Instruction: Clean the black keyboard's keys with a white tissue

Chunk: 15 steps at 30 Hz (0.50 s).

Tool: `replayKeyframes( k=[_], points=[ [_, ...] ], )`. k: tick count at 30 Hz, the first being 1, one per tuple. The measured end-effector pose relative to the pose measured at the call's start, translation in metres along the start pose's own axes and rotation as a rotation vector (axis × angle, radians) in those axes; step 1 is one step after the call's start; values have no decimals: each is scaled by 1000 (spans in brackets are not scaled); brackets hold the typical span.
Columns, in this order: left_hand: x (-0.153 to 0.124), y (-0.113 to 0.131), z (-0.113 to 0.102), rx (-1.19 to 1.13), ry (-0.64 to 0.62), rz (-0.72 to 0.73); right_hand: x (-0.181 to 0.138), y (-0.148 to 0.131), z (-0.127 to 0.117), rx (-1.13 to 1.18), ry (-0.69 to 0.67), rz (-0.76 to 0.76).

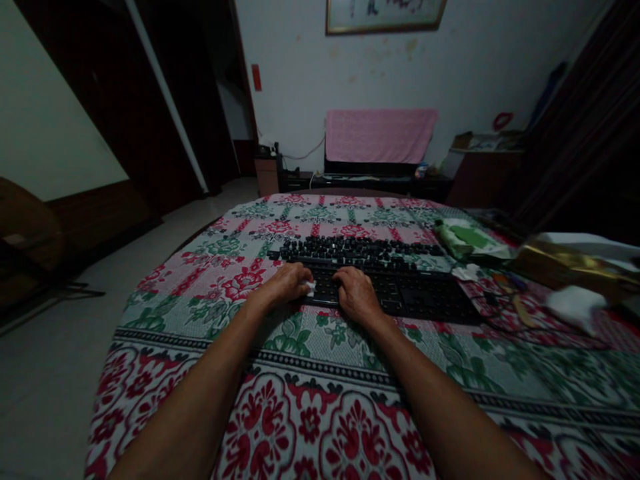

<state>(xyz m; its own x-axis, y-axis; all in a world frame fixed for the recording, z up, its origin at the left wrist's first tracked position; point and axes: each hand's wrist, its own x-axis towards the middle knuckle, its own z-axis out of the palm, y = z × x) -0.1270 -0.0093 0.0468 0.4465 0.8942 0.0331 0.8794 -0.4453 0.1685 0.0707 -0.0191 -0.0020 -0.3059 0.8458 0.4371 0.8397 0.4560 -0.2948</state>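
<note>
A black keyboard [430, 293] with its keycaps off lies across the table in front of me. Loose black keycaps [350, 248] are spread in a band just behind it. At the keyboard's left end, my left hand [289, 281] is closed on a small white wipe [311, 288], which shows at the fingertips. My right hand [356, 291] rests on the keyboard right of the wipe, its fingers bent down onto the board. Whether those fingers hold anything is hidden.
A patterned cloth [300, 400] covers the table. To the right are a green wipes packet [470, 239], a crumpled white tissue [466, 272], a gold box [570, 267], a white crumpled piece [576, 307] and a dark cable [530, 331]. A pink cloth [380, 137] hangs over a screen by the far wall.
</note>
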Motion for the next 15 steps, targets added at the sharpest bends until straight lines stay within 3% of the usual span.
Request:
replayKeyframes(
  k=[3, 9, 15],
  points=[
    [-1, -8, -1, -5, -37, -10, 0, 0, 0, -2, -4, -1],
    [-9, -31, -7, -125, -117, -163, 0, 0, -1, 10, -1, -2],
    [-10, -29, -8, -181, -85, -164, 0, -2, -2, 20, -8, 14]
  ],
)
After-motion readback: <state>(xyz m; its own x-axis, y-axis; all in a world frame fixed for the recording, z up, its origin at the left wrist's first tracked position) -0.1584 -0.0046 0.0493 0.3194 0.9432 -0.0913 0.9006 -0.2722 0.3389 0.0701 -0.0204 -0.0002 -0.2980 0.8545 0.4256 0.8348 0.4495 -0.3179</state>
